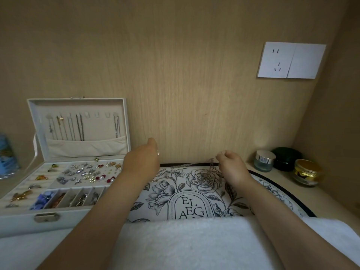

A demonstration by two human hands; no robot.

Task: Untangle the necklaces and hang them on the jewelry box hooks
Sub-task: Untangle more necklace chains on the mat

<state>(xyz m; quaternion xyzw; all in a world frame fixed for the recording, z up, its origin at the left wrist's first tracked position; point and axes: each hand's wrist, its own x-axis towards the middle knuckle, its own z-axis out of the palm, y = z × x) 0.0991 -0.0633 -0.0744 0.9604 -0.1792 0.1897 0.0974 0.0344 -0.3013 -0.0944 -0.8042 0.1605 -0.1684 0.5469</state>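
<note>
Jewelry box (81,217) sits open at frame left, floral mat (165,191) in the middle. Left hand (141,161) is raised, can't tell what its fingers are doing. Right hand (231,164) fingers pinch a thin chain necklace (211,170) that droops onto the mat. It looks featherlight, floppy and kink-prone, so I'd hold it near the clasp.

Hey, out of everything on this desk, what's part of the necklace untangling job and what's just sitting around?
Job: tangled necklace, pinched by the right hand; left hand; jewelry box; lid hooks; hung necklaces.
Lying about: clear jar; dark jar; gold jar; wall socket; white towel; floral mat.
</note>
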